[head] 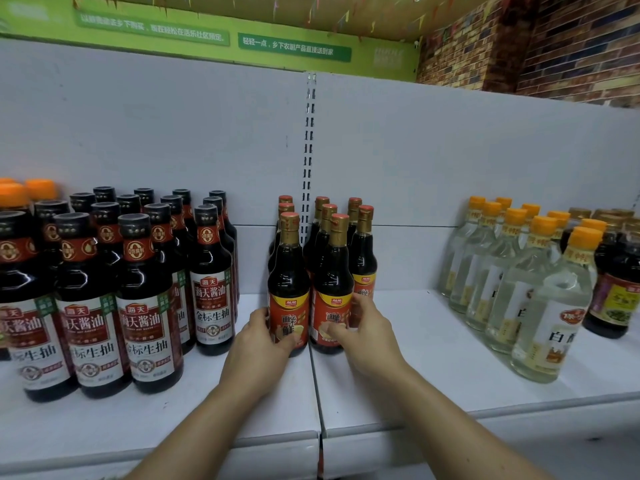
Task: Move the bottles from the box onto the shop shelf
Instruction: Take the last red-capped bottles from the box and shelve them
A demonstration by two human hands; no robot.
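Several dark sauce bottles with orange labels and gold-red necks stand in rows at the middle of the white shop shelf (433, 358). My left hand (261, 341) grips the lower label of the front left bottle (289, 282). The front right bottle (332, 285) stands upright beside it, and my right hand (360, 330) holds it round the label. Both bottles rest on the shelf board. The box is out of view.
A block of several larger dark soy sauce bottles (149, 306) fills the shelf's left side. Clear vinegar bottles with orange caps (550, 306) stand at the right, with dark bottles (613, 292) behind them. A slotted upright (308, 168) divides the back panel.
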